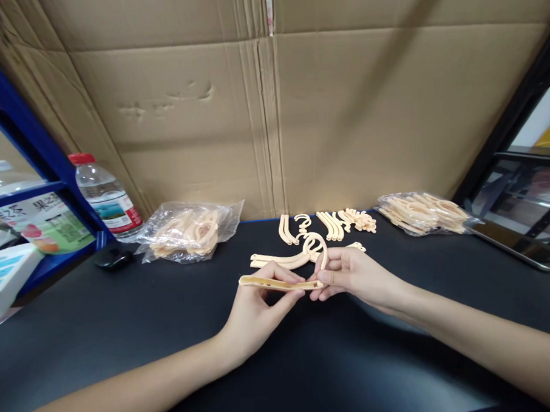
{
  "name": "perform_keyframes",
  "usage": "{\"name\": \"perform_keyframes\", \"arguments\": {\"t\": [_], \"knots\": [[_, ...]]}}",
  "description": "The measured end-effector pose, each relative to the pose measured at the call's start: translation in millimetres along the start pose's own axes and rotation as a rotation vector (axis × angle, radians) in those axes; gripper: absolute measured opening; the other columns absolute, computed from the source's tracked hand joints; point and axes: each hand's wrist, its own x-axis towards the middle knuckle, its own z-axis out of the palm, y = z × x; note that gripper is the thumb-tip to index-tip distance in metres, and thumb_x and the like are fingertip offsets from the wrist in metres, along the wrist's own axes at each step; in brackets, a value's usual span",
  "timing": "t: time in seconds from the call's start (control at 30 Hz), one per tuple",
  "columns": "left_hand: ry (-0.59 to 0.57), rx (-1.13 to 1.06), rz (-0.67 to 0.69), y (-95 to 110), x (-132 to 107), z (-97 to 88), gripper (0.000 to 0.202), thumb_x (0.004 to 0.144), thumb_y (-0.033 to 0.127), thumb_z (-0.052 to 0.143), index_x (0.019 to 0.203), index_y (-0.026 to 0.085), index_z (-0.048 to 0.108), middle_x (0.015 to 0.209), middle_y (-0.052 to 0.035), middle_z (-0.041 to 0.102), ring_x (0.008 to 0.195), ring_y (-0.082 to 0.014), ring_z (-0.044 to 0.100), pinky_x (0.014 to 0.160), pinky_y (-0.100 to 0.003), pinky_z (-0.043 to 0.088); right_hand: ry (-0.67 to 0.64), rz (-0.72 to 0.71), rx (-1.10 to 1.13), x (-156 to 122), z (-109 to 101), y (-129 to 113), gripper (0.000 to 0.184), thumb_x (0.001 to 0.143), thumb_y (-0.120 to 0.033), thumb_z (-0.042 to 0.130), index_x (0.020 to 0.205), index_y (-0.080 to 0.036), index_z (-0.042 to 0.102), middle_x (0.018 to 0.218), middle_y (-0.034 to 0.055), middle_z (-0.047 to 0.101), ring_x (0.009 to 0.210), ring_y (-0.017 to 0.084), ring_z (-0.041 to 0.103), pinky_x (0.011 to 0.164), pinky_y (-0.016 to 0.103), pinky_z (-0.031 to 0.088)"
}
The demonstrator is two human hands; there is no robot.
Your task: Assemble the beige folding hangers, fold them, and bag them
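Nearest the head camera, over the black tabletop (171, 338), the left hand (252, 319) pinches a cream curved arm piece (260, 282) between thumb and fingers, its hollow side partly facing me. At that piece's right end, the right hand (353, 275) grasps a hook piece (325, 252) near its foot, thumb laid at the joint. Hook and arm meet there; from my station I cannot tell whether they are locked or only touching.

Step in hand, my judgement: fitting or adjusting the hook at the arm's end. The next move calls for a firm left pinch and a measured push or turn from the right thumb, with the foot lined up to its seat. Risk noted: thin plastic may flex or slip out if pressed askew.

Just beyond the fingers, two more curved pieces (282, 263) lie side by side. Farther back sit a short pair of arms (285, 230), loose hooks (303, 220), a fanned row of arms (333, 226) and a cluster of small links (360, 220). Clear bags of similar parts flank these, one left (185, 231), one right (423, 211). Behind everything stands a cardboard wall (184, 113).
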Motion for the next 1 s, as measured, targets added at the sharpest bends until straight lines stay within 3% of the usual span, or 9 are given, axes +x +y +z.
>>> {"name": "perform_keyframes", "arguments": {"t": [0.37, 0.5, 0.6, 0.77, 0.93, 1.0], "knots": [[0.033, -0.110, -0.129, 3.4, -2.9, 5.6, 0.010, 0.078, 0.024, 0.070, 0.079, 0.018, 0.062, 0.080, -0.0007, 0.062, 0.074, -0.0157, 0.063, 0.067, -0.026, 0.052, 0.118, -0.137, -0.093, -1.0, 10.6, 5.8, 0.022, 0.071, -0.029, 0.071, 0.073, -0.016, 0.053, 0.058, -0.0020, 0.062, 0.052, 0.012, 0.064, 0.053, 0.023, 0.053], [0.098, -0.253, -0.184, 3.0, -2.4, 8.7, 0.016, 0.076, 0.025, 0.071, 0.082, 0.017, 0.058, 0.084, -0.0013, 0.063, 0.078, -0.0157, 0.063, 0.070, -0.026, 0.053, 0.108, -0.109, -0.039, -2.1, 11.4, 5.1, 0.029, 0.068, -0.037, 0.075, 0.074, -0.015, 0.056, 0.070, 0.0016, 0.065, 0.064, 0.015, 0.066, 0.057, 0.026, 0.055], [0.129, -0.353, -0.210, 3.9, -0.9, 11.1, 0.022, 0.076, 0.026, 0.072, 0.085, 0.017, 0.054, 0.085, -0.0007, 0.062, 0.081, -0.0153, 0.063, 0.075, -0.027, 0.053, 0.134, -0.143, -0.096, -1.1, 9.1, 2.7, 0.033, 0.066, -0.043, 0.077, 0.074, -0.014, 0.063, 0.078, 0.0035, 0.063, 0.069, 0.014, 0.061, 0.051, 0.022, 0.052], [0.121, -0.407, -0.293, 7.3, -1.4, 15.0, 0.029, 0.077, 0.027, 0.072, 0.092, 0.019, 0.049, 0.085, 0.0007, 0.062, 0.077, -0.0144, 0.064, 0.070, -0.027, 0.054, 0.120, -0.141, -0.097, 1.8, 7.5, 4.6, 0.034, 0.070, -0.045, 0.075, 0.076, -0.014, 0.064, 0.061, -0.0026, 0.056, 0.053, 0.009, 0.054, 0.047, 0.022, 0.051], [0.005, -0.420, -0.372, 9.6, -1.1, 16.0, 0.026, 0.073, 0.023, 0.076, 0.086, 0.016, 0.054, 0.078, -0.0015, 0.067, 0.078, -0.0154, 0.065, 0.076, -0.027, 0.052, 0.077, -0.143, -0.090, 1.6, 10.9, 5.2, 0.033, 0.067, -0.042, 0.078, 0.077, -0.015, 0.062, 0.063, -0.0014, 0.059, 0.054, 0.011, 0.058, 0.050, 0.024, 0.053], [0.025, -0.428, -0.405, 9.9, -0.2, 14.8, 0.023, 0.072, 0.023, 0.076, 0.085, 0.015, 0.058, 0.078, -0.0016, 0.067, 0.074, -0.0136, 0.063, 0.074, -0.025, 0.051, 0.079, -0.159, -0.126, 3.7, 4.0, 0.6, 0.034, 0.071, -0.046, 0.074, 0.080, -0.014, 0.064, 0.066, 0.0007, 0.061, 0.056, 0.013, 0.059, 0.051, 0.026, 0.054]]}}
